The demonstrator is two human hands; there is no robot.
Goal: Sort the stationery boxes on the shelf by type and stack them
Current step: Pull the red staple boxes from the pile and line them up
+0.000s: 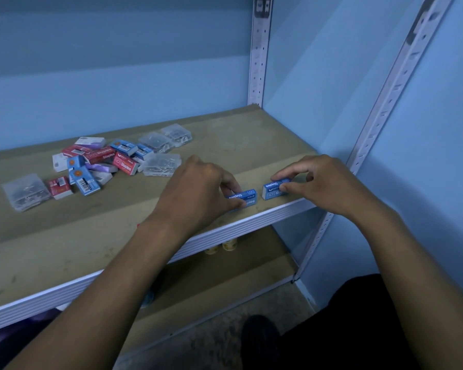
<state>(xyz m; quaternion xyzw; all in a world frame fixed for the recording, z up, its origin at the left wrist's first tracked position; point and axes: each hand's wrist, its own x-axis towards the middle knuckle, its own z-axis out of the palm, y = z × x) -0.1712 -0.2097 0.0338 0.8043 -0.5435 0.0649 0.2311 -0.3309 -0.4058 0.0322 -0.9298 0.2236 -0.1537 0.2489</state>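
1. I'm only just started. Two blue staple boxes sit apart from the rest at the front right of the shelf, close to its front edge; nothing is stacked yet.
2. My left hand pinches the left blue box between thumb and fingers, curled round its near end.
3. My right hand pinches the right blue box, fingertips on its far edge and thumb on its near side.
4. The two boxes lie just beside each other with a small gap, not touching. Both lie flat, long axis running roughly left to right along the shelf edge, tilted a little away toward the right. The "Staples" print reads upside down to me.
5. Still to do, I judge: almost everything. The pile well to the left holds mixed red, blue and pale purple boxes lying at all angles, with clear plastic cases around it.
6. One more clear case lies at the far left of the pile.
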